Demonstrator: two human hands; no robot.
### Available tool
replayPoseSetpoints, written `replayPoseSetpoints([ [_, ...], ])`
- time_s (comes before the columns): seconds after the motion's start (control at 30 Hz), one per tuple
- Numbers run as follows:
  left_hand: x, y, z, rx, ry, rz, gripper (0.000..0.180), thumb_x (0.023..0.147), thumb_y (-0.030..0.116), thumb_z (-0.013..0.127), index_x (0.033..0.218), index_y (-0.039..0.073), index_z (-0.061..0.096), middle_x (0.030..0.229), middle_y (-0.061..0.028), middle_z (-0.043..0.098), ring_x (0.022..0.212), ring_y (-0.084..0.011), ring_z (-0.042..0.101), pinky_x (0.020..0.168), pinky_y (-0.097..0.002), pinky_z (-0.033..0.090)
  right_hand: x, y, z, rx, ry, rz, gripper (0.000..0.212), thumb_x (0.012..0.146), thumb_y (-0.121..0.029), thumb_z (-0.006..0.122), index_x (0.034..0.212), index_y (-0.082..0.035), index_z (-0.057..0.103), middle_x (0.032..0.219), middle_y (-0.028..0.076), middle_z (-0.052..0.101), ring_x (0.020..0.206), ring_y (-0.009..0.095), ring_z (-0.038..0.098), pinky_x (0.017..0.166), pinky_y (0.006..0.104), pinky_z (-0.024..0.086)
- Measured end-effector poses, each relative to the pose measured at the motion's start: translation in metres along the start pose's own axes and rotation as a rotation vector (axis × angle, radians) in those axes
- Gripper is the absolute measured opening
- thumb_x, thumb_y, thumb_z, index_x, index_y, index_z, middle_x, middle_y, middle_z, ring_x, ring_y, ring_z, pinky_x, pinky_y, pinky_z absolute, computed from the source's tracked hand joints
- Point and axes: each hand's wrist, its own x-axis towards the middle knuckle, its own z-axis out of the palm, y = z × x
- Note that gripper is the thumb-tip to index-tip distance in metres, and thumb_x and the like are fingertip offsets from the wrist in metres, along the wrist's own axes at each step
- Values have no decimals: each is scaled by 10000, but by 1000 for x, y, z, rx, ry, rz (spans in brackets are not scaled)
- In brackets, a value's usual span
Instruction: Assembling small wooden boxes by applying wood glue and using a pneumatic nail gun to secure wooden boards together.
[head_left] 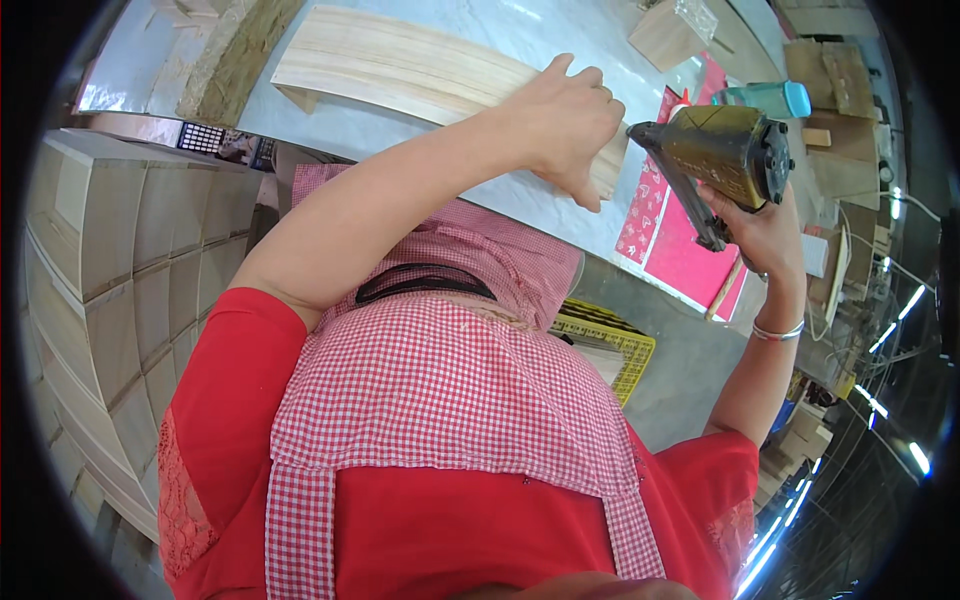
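Observation:
A long pale wooden board [400, 62] lies across the table, raised a little, with a short wooden piece [298, 98] under its left end. My left hand [572, 125] grips the board near its right end, fingers over the far side and thumb at the near edge. In my right hand [768, 235] is a dark olive nail gun [715, 150], held by its handle. Its nose points left, beside the board's right end and close to my left fingers; whether it touches the wood I cannot tell.
Pinkish-red patterned sheets [680, 255] cover the table's right part. A turquoise-capped bottle [775, 98] and a wooden block [672, 35] stand beyond. Stacked wooden boxes [150, 230] rise at the left. A yellow crate [632, 365] sits below the table edge.

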Motion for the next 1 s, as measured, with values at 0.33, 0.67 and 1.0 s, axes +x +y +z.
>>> replayPoseSetpoints([
  [0.33,-3,7,0,-3,-6,9,804,579,578,830,1066,-27,622,1058,-174,671,1169,-315,552,1103,-497,333,1,7,-7,-21,-56,4,370,815,-103,805,1139,8,667,1013,76,740,925,137,681,818,306,535],
  [0.67,-40,-51,-35,148,-4,-183,568,795,500,721,1063,4,656,1030,-189,677,1048,-351,625,898,-467,490,-44,56,12,115,282,221,392,815,-104,762,1148,33,608,953,122,714,894,198,672,803,343,529],
  [1.0,-58,-19,19,158,456,70,147,731,76,583,872,53,615,869,-101,557,814,-291,547,679,-428,447,-82,228,112,-545,561,443,656,786,-26,589,1416,-34,406,1000,256,647,851,431,662,722,521,527],
])
